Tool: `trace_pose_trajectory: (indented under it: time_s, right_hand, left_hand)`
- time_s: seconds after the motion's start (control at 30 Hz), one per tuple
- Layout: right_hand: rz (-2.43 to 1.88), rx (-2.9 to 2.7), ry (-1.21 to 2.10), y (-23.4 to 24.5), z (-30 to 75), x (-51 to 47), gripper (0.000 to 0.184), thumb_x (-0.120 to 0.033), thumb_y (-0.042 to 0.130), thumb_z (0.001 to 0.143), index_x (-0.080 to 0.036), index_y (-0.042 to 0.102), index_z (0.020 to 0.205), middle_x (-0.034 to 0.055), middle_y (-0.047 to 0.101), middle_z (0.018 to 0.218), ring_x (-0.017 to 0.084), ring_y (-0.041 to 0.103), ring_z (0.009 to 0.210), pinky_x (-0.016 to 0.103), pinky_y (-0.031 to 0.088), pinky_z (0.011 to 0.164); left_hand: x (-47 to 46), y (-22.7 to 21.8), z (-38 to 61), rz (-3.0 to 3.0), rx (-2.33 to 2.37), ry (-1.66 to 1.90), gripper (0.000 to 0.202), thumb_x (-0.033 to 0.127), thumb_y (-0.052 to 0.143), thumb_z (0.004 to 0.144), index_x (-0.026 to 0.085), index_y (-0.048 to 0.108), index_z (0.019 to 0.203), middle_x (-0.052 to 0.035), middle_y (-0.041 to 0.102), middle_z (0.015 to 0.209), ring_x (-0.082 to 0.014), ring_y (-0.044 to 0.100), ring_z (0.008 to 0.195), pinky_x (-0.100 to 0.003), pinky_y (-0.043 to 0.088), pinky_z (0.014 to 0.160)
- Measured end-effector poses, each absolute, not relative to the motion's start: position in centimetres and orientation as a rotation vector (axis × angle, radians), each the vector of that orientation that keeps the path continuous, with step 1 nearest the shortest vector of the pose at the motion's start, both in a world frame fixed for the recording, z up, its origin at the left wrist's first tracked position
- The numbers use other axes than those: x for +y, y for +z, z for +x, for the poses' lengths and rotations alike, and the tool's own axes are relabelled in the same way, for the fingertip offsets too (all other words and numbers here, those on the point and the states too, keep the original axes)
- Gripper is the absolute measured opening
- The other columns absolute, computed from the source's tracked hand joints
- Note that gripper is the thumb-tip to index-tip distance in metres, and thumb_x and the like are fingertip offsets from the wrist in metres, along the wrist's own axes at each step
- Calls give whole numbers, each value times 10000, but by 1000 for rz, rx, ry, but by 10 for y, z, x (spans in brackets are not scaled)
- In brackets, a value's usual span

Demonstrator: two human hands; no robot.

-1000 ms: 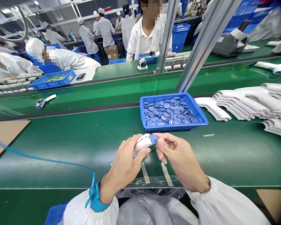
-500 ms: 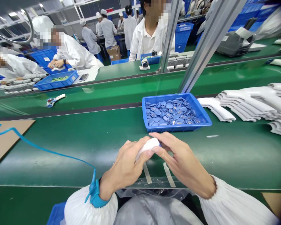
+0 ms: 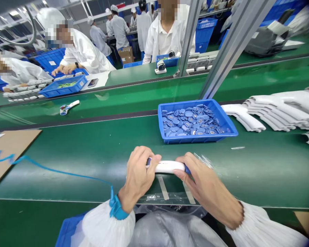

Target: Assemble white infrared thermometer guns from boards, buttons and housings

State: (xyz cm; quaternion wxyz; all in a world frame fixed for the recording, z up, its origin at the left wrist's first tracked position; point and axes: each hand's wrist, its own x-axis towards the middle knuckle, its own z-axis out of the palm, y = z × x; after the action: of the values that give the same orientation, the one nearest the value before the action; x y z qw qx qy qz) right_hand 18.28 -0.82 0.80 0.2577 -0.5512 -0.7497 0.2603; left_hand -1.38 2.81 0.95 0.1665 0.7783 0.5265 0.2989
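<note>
Both my hands hold one white plastic shell point(image 3: 169, 166) with a blue part at each end, lying level over the green bench point(image 3: 92, 151). My left hand point(image 3: 139, 175) is closed round its left end; a blue strap with a coiled cord point(image 3: 51, 169) is on that wrist. My right hand point(image 3: 203, 183) grips the right end with thumb and fingers. A blue tray point(image 3: 228, 123) of several small blue parts stands just beyond my hands.
Rows of white shells point(image 3: 275, 111) lie at the right. Cardboard point(image 3: 7, 151) lies at the left. Two tape strips point(image 3: 163, 188) mark the near edge above a clear bag point(image 3: 170, 206). Past the conveyor belt point(image 3: 144, 97), people in white coats work at benches; slanted metal posts point(image 3: 229, 44) rise behind the tray.
I have turned the white shell from tilted up to lying level, and my hands have moved apart to its two ends. The view has shifted slightly.
</note>
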Motion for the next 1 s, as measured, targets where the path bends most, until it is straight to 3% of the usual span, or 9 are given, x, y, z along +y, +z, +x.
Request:
trace_pose_trajectory:
  time_s: [0.1, 0.27, 0.4, 0.5, 0.57, 0.67, 0.77, 0.87, 1.0]
  right_hand:
    - [-1539, -2065, 771, 7, 175, -7, 229, -446, 478, 992, -228, 545, 979, 16, 583, 892, 166, 552, 715, 309, 411, 628]
    - [-1500, -2022, 897, 3, 155, -14, 271, -422, 431, 1003, -232, 531, 837, -34, 566, 652, 130, 481, 528, 274, 333, 531]
    - [-1506, -1929, 865, -3, 149, -20, 280, -450, 441, 982, -227, 560, 861, -17, 589, 656, 131, 479, 521, 276, 322, 533]
    - [-1660, -1518, 1273, -4, 152, -15, 402, -571, 453, 935, -217, 568, 782, -30, 518, 549, 119, 416, 460, 264, 302, 469]
    - [-1682, -1120, 1697, -3, 153, -9, 489, -657, 422, 902, -214, 552, 741, -50, 453, 528, 86, 268, 390, 248, 196, 379]
    - [-1563, -1009, 1988, -2, 144, -3, 478, -665, 426, 888, -213, 583, 880, -54, 490, 590, 75, 237, 376, 233, 169, 354]
    - [-1594, -1637, 1481, -5, 128, -3, 331, -520, 457, 935, -235, 602, 1023, -23, 569, 628, 133, 480, 478, 255, 323, 492]
    - [-1677, -2097, 915, -12, 116, -2, 304, -393, 369, 997, -221, 618, 1016, 27, 630, 625, 195, 602, 555, 290, 276, 546]
    - [-1772, -2235, 722, -21, 110, 1, 318, -374, 369, 1014, -187, 621, 960, 71, 680, 622, 225, 657, 543, 305, 201, 526]
  left_hand:
    - [29, -3, -6, 1978, 1815, 965, 475, 417, 466, 987, 204, 463, 563, -4, 502, 593, -151, 435, 595, -298, 321, 598]
    - [40, -6, 3, 1877, 1799, 744, 572, 464, 453, 974, 198, 459, 467, 9, 440, 456, -129, 397, 483, -295, 265, 550]
    - [45, 2, -5, 2002, 1741, 654, 542, 423, 443, 967, 194, 469, 477, -10, 497, 497, -141, 446, 517, -295, 292, 577]
    - [38, 4, -19, 1970, 1494, 785, 328, 425, 510, 939, 184, 648, 762, -51, 687, 842, -178, 595, 774, -281, 416, 709]
    - [32, 0, -24, 1875, 1442, 1019, 262, 414, 536, 934, 182, 647, 881, -67, 685, 1008, -185, 606, 885, -287, 451, 787]
    - [35, -13, -22, 1581, 1676, 1272, 417, 461, 500, 966, 193, 551, 650, -10, 605, 679, -140, 540, 642, -263, 437, 655]
    - [53, -24, -14, 1434, 1843, 1300, 531, 488, 452, 980, 204, 464, 532, 24, 473, 502, -120, 444, 514, -258, 378, 557]
    - [73, -27, -9, 1501, 1932, 1253, 523, 406, 441, 973, 207, 424, 489, 24, 438, 471, -116, 423, 499, -265, 344, 548]
    - [82, -27, -8, 1567, 1970, 1237, 493, 327, 463, 933, 203, 381, 463, 27, 406, 466, -112, 382, 498, -281, 295, 551]
